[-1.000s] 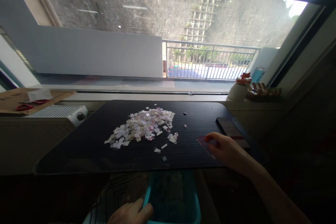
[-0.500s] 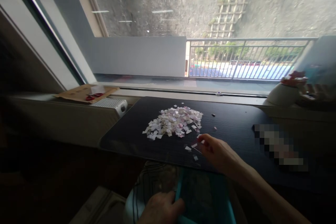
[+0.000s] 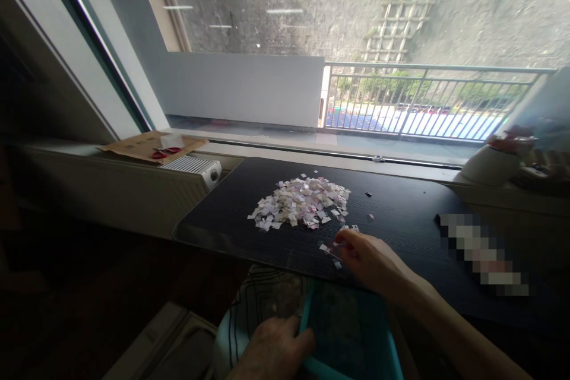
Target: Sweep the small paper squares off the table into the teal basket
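Note:
A heap of small white and pinkish paper scraps (image 3: pixel 303 202) lies on the dark tabletop (image 3: pixel 222 231). My right hand (image 3: pixel 363 255) is low over the table, nearer to me than the heap. Its fingers are curled together among a few loose scraps (image 3: pixel 326 248); what they pinch, if anything, is too small to make out. Below the table's near edge, a teal plastic bin (image 3: pixel 389 344) stands at my lap, its inside dark. My left hand (image 3: pixel 276 344) is closed over the bin's left rim, thumb on the inner side.
Red-handled scissors (image 3: pixel 165 153) rest on a brown paper envelope (image 3: pixel 129 145) on the left sill, beside a white radiator (image 3: pixel 196 167). A rounded white pot (image 3: pixel 490 160) stands at the right. A pixelated item (image 3: pixel 483 255) lies on the table's right side. Window glass spans behind.
The view has shifted slightly, so most things sit further right. My right hand stays low by the loose scraps, with its fingers pinched. My left hand keeps its grip on the bin's rim.

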A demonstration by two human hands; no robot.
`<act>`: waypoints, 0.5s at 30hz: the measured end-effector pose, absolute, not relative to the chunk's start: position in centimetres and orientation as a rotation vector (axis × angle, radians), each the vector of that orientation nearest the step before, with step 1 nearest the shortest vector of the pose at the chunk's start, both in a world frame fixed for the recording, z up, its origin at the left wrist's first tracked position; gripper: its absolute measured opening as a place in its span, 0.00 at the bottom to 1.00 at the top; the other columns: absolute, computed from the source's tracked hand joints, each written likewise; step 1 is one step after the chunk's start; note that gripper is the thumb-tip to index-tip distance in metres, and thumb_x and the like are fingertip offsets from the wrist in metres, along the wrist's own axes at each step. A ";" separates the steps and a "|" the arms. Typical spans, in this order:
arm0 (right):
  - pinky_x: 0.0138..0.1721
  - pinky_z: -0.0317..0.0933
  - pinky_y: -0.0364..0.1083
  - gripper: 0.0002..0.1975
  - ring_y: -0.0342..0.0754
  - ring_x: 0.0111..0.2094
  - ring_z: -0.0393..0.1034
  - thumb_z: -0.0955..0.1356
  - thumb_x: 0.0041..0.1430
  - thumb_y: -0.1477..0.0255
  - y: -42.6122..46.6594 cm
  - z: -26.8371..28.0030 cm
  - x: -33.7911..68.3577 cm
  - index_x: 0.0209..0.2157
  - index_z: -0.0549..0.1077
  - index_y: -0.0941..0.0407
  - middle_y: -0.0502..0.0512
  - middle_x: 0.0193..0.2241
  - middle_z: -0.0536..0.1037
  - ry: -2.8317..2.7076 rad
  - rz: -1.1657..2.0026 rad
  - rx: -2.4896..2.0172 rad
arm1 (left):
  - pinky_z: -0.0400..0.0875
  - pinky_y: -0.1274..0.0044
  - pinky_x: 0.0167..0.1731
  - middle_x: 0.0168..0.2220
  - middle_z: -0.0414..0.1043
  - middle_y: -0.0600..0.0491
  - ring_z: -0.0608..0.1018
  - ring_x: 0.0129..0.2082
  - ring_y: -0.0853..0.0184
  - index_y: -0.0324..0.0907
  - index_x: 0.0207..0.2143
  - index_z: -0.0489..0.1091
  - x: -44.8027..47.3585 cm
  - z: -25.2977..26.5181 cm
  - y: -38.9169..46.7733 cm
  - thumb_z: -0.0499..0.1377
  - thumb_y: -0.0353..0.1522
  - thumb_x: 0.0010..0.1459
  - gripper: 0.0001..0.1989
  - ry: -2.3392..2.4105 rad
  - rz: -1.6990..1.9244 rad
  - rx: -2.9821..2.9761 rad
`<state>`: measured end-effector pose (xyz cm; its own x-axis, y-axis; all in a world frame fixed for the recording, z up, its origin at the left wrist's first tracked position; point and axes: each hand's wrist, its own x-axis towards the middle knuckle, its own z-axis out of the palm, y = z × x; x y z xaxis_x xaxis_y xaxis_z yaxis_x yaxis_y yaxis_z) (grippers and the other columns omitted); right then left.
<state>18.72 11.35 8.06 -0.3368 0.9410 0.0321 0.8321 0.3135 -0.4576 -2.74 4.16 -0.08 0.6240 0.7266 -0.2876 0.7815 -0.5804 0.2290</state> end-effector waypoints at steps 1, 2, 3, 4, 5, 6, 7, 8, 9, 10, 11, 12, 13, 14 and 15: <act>0.26 0.51 0.40 0.12 0.43 0.27 0.66 0.59 0.59 0.72 11.3 8.0 18.5 0.40 0.71 0.54 0.53 0.30 0.76 -2.299 0.533 -1.585 | 0.68 0.74 0.31 0.34 0.70 0.53 0.75 0.32 0.60 0.45 0.35 0.67 -2.8 0.0 4.1 0.63 0.38 0.51 0.11 1.211 -0.219 2.506; 0.26 0.51 0.40 0.12 0.43 0.27 0.67 0.60 0.59 0.72 11.2 7.9 18.3 0.41 0.71 0.54 0.53 0.30 0.76 -2.309 0.537 -1.568 | 0.68 0.74 0.32 0.35 0.70 0.53 0.75 0.32 0.60 0.45 0.36 0.67 -2.8 0.1 4.1 0.64 0.38 0.51 0.12 1.208 -0.210 2.496; 0.27 0.51 0.40 0.12 0.43 0.27 0.67 0.60 0.59 0.72 11.2 7.9 18.3 0.41 0.71 0.54 0.52 0.30 0.76 -2.318 0.543 -1.552 | 0.68 0.74 0.32 0.35 0.70 0.53 0.75 0.32 0.60 0.45 0.36 0.67 -2.8 0.2 4.1 0.64 0.38 0.50 0.12 1.208 -0.208 2.486; 0.27 0.51 0.40 0.12 0.43 0.28 0.67 0.60 0.59 0.72 11.2 7.8 18.3 0.41 0.71 0.54 0.52 0.30 0.76 -2.325 0.546 -1.541 | 0.68 0.74 0.32 0.34 0.69 0.53 0.74 0.32 0.60 0.45 0.36 0.67 -2.8 0.4 4.0 0.64 0.37 0.50 0.12 1.208 -0.218 2.476; 0.27 0.51 0.40 0.12 0.43 0.28 0.67 0.60 0.59 0.72 11.2 7.8 18.4 0.41 0.71 0.54 0.52 0.30 0.76 -2.322 0.541 -1.544 | 0.68 0.73 0.33 0.34 0.69 0.53 0.74 0.32 0.60 0.45 0.36 0.67 -2.8 0.6 4.0 0.64 0.37 0.50 0.12 1.209 -0.232 2.471; 0.27 0.51 0.40 0.12 0.43 0.28 0.67 0.59 0.59 0.72 11.2 7.8 18.6 0.41 0.71 0.54 0.52 0.30 0.76 -2.313 0.527 -1.562 | 0.68 0.73 0.33 0.35 0.69 0.53 0.74 0.32 0.60 0.44 0.36 0.67 -2.8 0.7 4.0 0.64 0.36 0.51 0.11 1.207 -0.248 2.470; 0.26 0.51 0.40 0.12 0.43 0.27 0.67 0.59 0.59 0.72 11.2 7.7 18.8 0.41 0.70 0.54 0.53 0.31 0.76 -2.297 0.505 -1.591 | 0.68 0.73 0.33 0.35 0.69 0.53 0.74 0.32 0.60 0.44 0.36 0.67 -2.8 0.9 4.0 0.63 0.36 0.51 0.11 1.200 -0.260 2.471; 0.26 0.51 0.40 0.12 0.43 0.27 0.67 0.58 0.59 0.72 11.2 7.7 19.0 0.41 0.70 0.54 0.53 0.31 0.76 -2.279 0.483 -1.622 | 0.68 0.73 0.33 0.35 0.70 0.53 0.74 0.32 0.60 0.44 0.36 0.67 -2.8 1.1 4.0 0.63 0.35 0.51 0.10 1.196 -0.264 2.474; 0.25 0.51 0.40 0.12 0.43 0.26 0.67 0.58 0.60 0.72 11.1 7.7 19.1 0.41 0.70 0.55 0.54 0.31 0.76 -2.267 0.468 -1.644 | 0.67 0.74 0.33 0.35 0.70 0.53 0.74 0.33 0.60 0.44 0.35 0.67 -2.8 1.1 4.0 0.63 0.35 0.52 0.10 1.189 -0.258 2.476; 0.26 0.51 0.40 0.12 0.43 0.26 0.67 0.58 0.60 0.72 11.0 7.6 19.1 0.41 0.70 0.55 0.54 0.31 0.76 -2.263 0.468 -1.651 | 0.67 0.74 0.33 0.35 0.70 0.53 0.74 0.33 0.61 0.44 0.35 0.67 -2.8 1.2 4.0 0.63 0.35 0.51 0.10 1.183 -0.249 2.476; 0.26 0.51 0.40 0.12 0.43 0.27 0.67 0.58 0.60 0.72 11.0 7.5 19.0 0.41 0.70 0.54 0.54 0.31 0.76 -2.267 0.484 -1.641 | 0.67 0.74 0.33 0.35 0.70 0.53 0.74 0.33 0.61 0.44 0.35 0.67 -2.8 1.2 4.0 0.63 0.35 0.51 0.10 1.179 -0.238 2.475; 0.27 0.52 0.40 0.12 0.44 0.28 0.67 0.59 0.60 0.72 10.9 7.5 18.8 0.41 0.70 0.54 0.53 0.32 0.76 -2.276 0.511 -1.616 | 0.67 0.75 0.33 0.35 0.70 0.53 0.74 0.33 0.61 0.44 0.35 0.67 -2.8 1.1 4.0 0.63 0.35 0.51 0.10 1.179 -0.231 2.473; 0.27 0.52 0.40 0.12 0.44 0.29 0.68 0.59 0.60 0.71 10.9 7.4 18.6 0.42 0.70 0.54 0.53 0.32 0.77 -2.283 0.539 -1.588 | 0.67 0.75 0.32 0.36 0.70 0.53 0.74 0.33 0.61 0.45 0.35 0.67 -2.8 1.0 4.1 0.63 0.36 0.50 0.11 1.183 -0.226 2.474; 0.28 0.52 0.40 0.12 0.44 0.30 0.68 0.59 0.60 0.71 10.9 7.4 18.4 0.42 0.70 0.54 0.53 0.32 0.77 -2.286 0.558 -1.568 | 0.67 0.75 0.32 0.35 0.70 0.53 0.74 0.32 0.61 0.45 0.35 0.67 -2.8 0.9 4.1 0.64 0.36 0.50 0.11 1.184 -0.224 2.477; 0.27 0.52 0.40 0.12 0.44 0.30 0.68 0.59 0.60 0.71 10.9 7.4 18.2 0.42 0.70 0.54 0.53 0.32 0.76 -2.281 0.562 -1.563 | 0.67 0.75 0.32 0.35 0.70 0.54 0.74 0.32 0.61 0.45 0.35 0.67 -2.8 0.8 4.1 0.63 0.36 0.50 0.11 1.188 -0.218 2.485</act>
<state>18.23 10.90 7.43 -0.3513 0.9354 0.0389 0.8102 0.3246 -0.4881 -2.85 4.07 0.79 0.6315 0.7166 -0.2961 0.7751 -0.5725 0.2674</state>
